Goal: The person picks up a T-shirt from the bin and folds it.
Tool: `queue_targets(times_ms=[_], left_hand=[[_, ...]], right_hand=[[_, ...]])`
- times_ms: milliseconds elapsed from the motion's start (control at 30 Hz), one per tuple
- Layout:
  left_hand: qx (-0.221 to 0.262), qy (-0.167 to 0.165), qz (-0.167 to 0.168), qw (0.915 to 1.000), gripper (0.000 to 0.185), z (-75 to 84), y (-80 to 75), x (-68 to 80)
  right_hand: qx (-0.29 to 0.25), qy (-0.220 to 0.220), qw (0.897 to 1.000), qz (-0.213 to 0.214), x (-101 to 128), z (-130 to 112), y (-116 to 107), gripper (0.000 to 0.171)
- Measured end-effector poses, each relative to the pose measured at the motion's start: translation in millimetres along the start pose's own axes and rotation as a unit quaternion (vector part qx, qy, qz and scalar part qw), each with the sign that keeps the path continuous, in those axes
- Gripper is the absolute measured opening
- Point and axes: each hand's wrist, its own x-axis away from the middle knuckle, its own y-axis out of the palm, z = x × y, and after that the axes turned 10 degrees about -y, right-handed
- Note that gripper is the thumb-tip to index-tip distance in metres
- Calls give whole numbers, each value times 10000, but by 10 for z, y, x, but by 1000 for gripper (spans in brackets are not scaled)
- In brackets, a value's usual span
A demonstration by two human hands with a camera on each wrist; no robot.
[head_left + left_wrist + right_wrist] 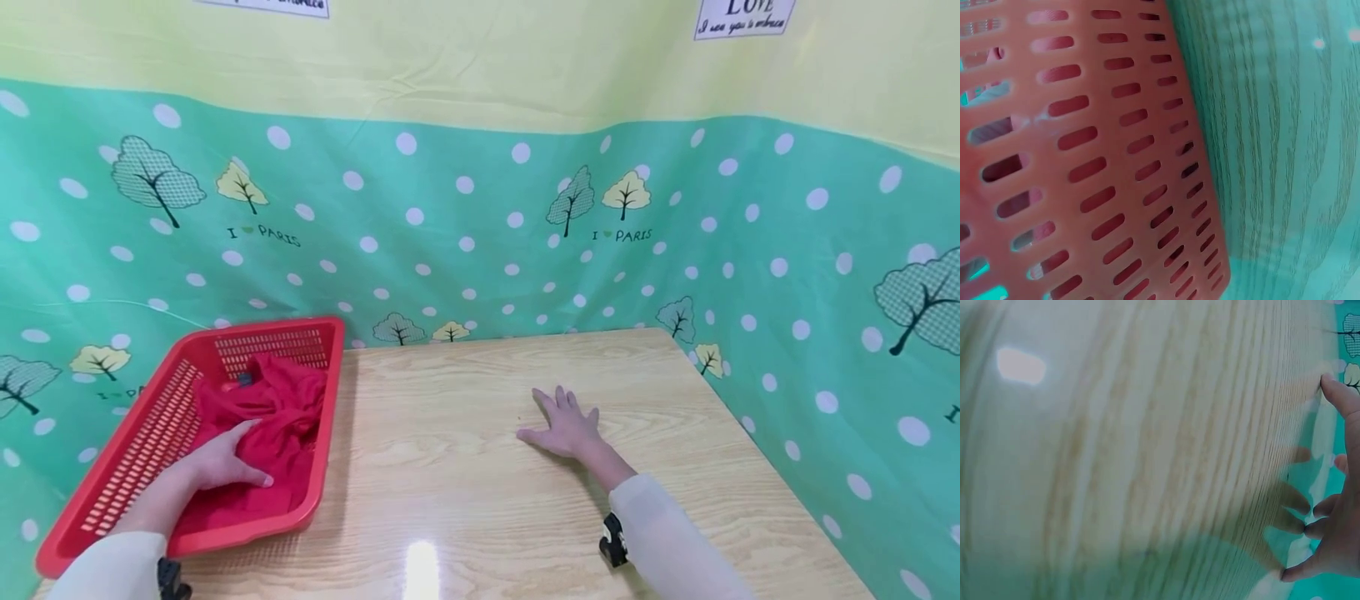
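though blurred, left hand (pixel 225 462) on red cloth (pixel 281 417)

The basket (pixel 112 475) stands on the left part of the desk (pixel 480 500), with its long side running from the near left corner toward the back. In the basket lies a cloth (pixel 281 408), which fills the middle and the near end. The left hand (pixel 221 462) is inside the basket and rests on the cloth. The right hand (pixel 566 425) lies flat on the desk, to the right of the basket and well apart from it, near the middle. Behind the desk and along its right side hangs a curtain (pixel 465 225).
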Motion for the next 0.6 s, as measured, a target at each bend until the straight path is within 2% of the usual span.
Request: queue_targets(times_ms=[100, 333, 467, 600], left_hand=[[-111, 83, 108, 9998, 106, 15, 0, -10], [-159, 544, 452, 9974, 72, 24, -9, -33], [15, 778, 742, 9942, 56, 15, -33, -4], [261, 840, 1067, 9904, 54, 36, -102, 53]], right_hand=[[2, 22, 10000, 0, 5, 3, 10, 85], [3, 26, 10000, 1, 6, -2, 7, 85], [2, 35, 10000, -68, 19, -7, -4, 83], [39, 45, 9999, -129, 30, -12, -13, 81]])
